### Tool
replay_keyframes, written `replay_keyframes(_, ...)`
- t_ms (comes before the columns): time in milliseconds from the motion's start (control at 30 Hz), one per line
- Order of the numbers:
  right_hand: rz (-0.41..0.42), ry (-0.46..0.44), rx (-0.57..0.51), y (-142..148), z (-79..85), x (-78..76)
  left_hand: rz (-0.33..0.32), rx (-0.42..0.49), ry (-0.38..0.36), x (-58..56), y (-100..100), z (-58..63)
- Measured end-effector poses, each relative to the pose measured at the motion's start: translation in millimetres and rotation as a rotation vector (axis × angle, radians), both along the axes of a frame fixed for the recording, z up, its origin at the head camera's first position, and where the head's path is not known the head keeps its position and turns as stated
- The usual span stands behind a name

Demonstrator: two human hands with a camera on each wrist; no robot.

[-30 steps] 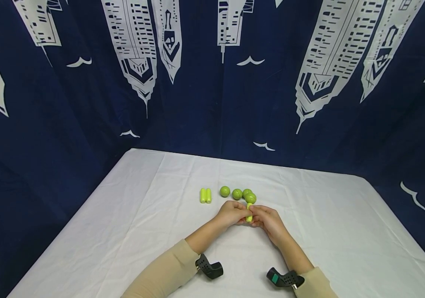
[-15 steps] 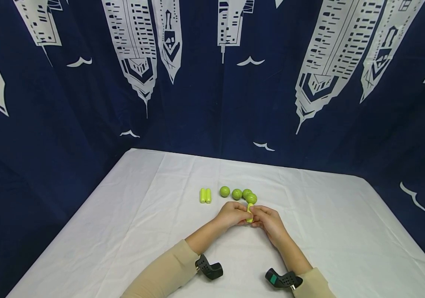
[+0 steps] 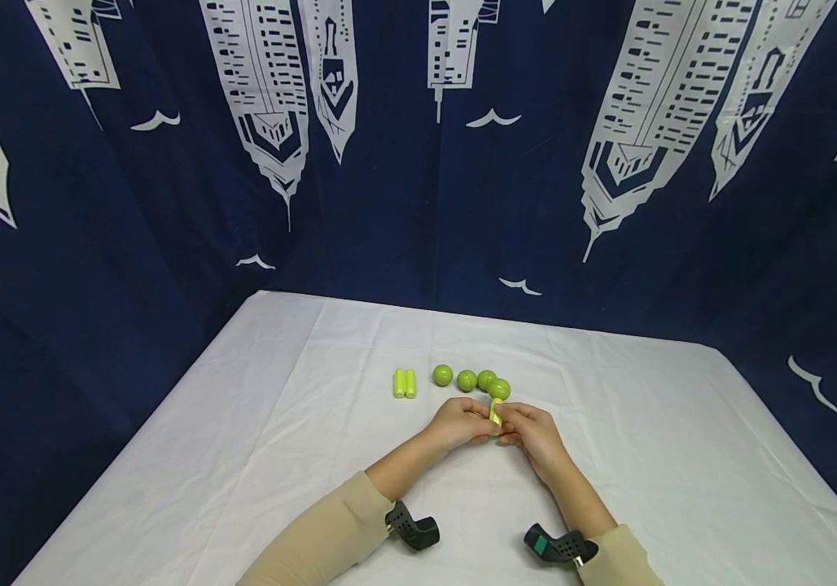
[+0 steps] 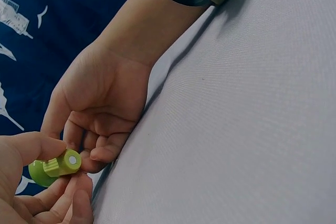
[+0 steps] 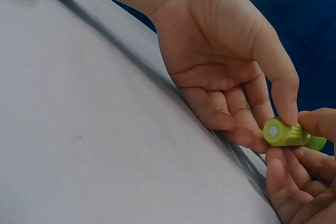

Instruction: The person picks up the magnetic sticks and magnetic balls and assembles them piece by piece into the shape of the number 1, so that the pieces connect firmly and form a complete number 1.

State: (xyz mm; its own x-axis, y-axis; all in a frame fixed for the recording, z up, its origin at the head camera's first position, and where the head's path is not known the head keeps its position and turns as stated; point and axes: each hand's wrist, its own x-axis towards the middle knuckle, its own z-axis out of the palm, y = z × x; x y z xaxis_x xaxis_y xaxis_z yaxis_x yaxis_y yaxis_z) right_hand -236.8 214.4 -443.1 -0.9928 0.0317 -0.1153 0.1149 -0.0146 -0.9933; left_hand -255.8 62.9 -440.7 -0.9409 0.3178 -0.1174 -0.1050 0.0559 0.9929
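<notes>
In the head view my left hand [image 3: 455, 420] and right hand [image 3: 532, 431] meet over the white table, both pinching one short yellow-green magnetic rod [image 3: 496, 412] between thumb and fingers. A round silver-white spot marks the near end of that rod [image 4: 64, 164] in the left wrist view. At its far end sits a green ball [image 5: 317, 142], partly hidden behind the rod in the right wrist view. From above, this green ball [image 3: 499, 389] overlaps another green ball [image 3: 486, 378] behind it.
Two matching yellow-green rods [image 3: 405, 383] lie side by side left of the hands. Beside them are a green ball [image 3: 443, 375] and a further green ball [image 3: 466, 380]. A white cloth [image 3: 316, 456] covers the table; a dark blue printed curtain [image 3: 404, 212] hangs behind.
The held rod and the ball at its far end have shifted slightly right, with the rod turning a little in the fingers. The loose rods and other balls stay put.
</notes>
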Motion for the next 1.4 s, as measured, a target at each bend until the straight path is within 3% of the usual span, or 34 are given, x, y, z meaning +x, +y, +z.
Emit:
replay_keyframes(567,-0.026,-0.009,0.037,12.0,2.2,-8.0,-0.03,-0.015,0.035,-0.5,-1.0,-4.7)
replay_keyframes(1033,-0.052,-0.023,0.038,30.1,16.7,-23.3,-0.022,-0.053,0.05,-3.3,-3.0,4.9)
replay_keyframes(1267,-0.044,-0.025,0.062,34.6,15.6,-31.3,0.022,-0.078,0.131,-12.1,-1.4,7.4)
replay_keyframes(1400,-0.034,-0.023,0.061,35.1,12.9,-36.2,0.011,-0.125,0.213,-16.9,-3.9,14.7)
